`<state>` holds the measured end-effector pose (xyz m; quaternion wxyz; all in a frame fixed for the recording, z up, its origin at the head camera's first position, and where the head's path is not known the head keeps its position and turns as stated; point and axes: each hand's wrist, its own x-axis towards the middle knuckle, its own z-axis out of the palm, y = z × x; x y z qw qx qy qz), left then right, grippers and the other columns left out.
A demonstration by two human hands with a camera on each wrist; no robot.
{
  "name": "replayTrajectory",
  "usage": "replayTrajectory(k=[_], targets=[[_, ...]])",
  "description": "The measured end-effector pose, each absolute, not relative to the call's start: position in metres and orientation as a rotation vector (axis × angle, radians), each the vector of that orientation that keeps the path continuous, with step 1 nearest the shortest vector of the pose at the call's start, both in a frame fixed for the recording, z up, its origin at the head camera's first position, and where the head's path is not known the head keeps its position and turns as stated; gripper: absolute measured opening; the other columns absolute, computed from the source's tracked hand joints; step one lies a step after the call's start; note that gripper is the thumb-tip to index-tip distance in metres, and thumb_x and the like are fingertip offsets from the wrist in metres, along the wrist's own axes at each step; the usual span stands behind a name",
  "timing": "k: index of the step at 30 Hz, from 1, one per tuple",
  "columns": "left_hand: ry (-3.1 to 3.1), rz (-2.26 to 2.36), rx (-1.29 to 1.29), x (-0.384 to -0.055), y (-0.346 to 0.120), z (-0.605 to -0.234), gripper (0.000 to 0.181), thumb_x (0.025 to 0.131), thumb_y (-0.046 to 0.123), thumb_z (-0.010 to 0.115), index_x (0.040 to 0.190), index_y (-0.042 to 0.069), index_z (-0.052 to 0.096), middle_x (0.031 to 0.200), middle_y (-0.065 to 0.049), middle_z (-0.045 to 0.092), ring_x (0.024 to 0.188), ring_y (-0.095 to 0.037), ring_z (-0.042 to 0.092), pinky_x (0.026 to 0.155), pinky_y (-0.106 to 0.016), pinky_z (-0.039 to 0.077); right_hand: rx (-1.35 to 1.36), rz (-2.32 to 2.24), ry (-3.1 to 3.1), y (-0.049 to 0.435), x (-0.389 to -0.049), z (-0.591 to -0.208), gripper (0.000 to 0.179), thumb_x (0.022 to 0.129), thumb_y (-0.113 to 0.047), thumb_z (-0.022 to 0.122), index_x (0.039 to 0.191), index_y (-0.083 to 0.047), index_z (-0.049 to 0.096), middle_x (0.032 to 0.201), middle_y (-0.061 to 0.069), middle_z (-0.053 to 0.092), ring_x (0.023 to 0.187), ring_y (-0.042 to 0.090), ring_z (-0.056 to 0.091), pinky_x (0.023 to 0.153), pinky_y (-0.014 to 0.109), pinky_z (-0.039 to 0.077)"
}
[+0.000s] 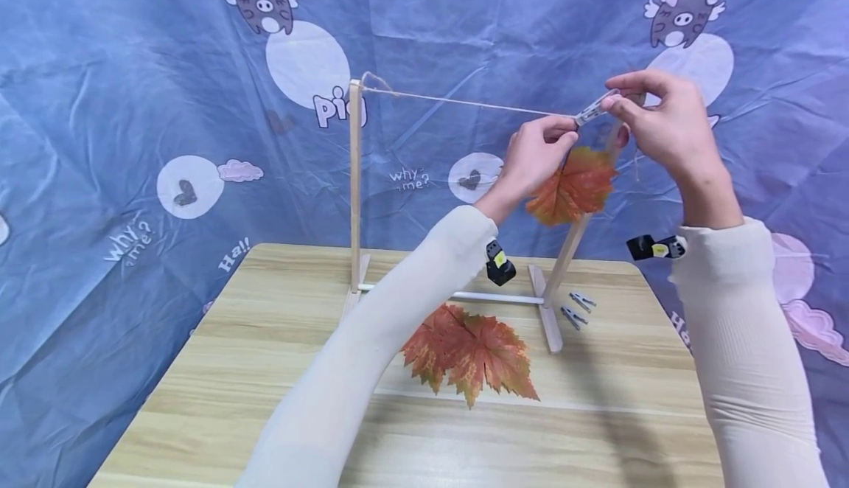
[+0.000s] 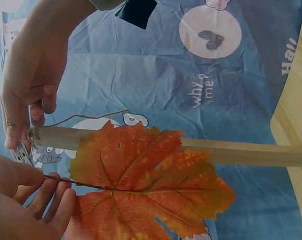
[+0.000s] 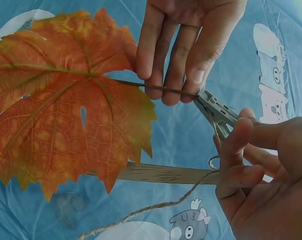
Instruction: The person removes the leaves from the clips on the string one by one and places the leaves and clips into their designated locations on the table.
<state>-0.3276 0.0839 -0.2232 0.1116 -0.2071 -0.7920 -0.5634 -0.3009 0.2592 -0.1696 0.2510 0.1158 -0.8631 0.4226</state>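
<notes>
My left hand pinches the dark stem of an orange-red artificial maple leaf near the right end of the string. The leaf hangs below that hand in the head view. My right hand grips a grey clothespin between thumb and fingers. In the right wrist view the clothespin's tip meets the stem's end, right beside the left fingertips, and the string passes by its jaws. The left wrist view shows the leaf broadside, in front of the wooden post.
The string runs from the left wooden post of a frame standing on the table. Two clothespins lie by its right foot. More orange-red leaves lie in front. A blue printed cloth hangs behind.
</notes>
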Motion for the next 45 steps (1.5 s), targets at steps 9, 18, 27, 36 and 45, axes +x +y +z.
replayTrajectory(k=[9,18,27,36,45], targets=[[-2.304,-1.643,-0.612,-0.326,0.089,-0.227,0.018,0.105,0.021,0.071,0.12,0.015,0.079,0.11,0.007,0.081,0.099,0.004,0.071,0.081,-0.006,0.048,0.336,1.178,-2.361,0.26,-0.299,-0.168,0.038,0.103,-0.02,0.073,0.137,-0.005,0.071,0.087,-0.023,0.068,0.05,0.0,0.061,0.045,0.016,0.04],[-2.294,-1.615,-0.615,-0.325,0.088,-0.226,0.014,0.103,0.02,0.073,0.115,0.016,0.079,0.105,0.006,0.081,0.092,0.004,0.07,0.078,-0.007,0.047,0.362,1.341,-2.307,0.261,-0.297,-0.164,0.021,0.099,-0.008,0.075,0.113,-0.022,0.082,0.081,-0.024,0.073,0.055,0.001,0.061,0.052,0.011,0.047],[-2.241,-1.712,-0.61,-0.326,0.083,-0.225,0.01,0.102,0.019,0.074,0.108,0.013,0.079,0.096,0.003,0.081,0.082,0.0,0.072,0.072,-0.008,0.052,0.403,1.406,-2.231,0.259,-0.294,-0.162,0.023,0.096,0.001,0.075,0.101,-0.021,0.081,0.077,-0.02,0.075,0.057,-0.001,0.063,0.055,0.009,0.053],[-2.183,-1.772,-0.603,-0.326,0.077,-0.223,0.01,0.102,0.016,0.073,0.111,0.013,0.075,0.095,0.002,0.08,0.078,-0.004,0.073,0.066,-0.013,0.057,0.4,1.392,-2.127,0.254,-0.294,-0.161,0.019,0.096,0.001,0.076,0.1,-0.016,0.083,0.076,-0.018,0.075,0.053,0.002,0.059,0.051,0.011,0.05],[-2.148,-1.781,-0.6,-0.33,0.071,-0.226,0.013,0.102,0.02,0.073,0.111,0.012,0.077,0.094,0.001,0.08,0.079,-0.013,0.076,0.068,-0.012,0.055,0.381,1.4,-2.06,0.251,-0.296,-0.159,0.016,0.095,0.002,0.076,0.099,-0.012,0.084,0.072,-0.017,0.075,0.05,0.003,0.058,0.047,0.012,0.046]])
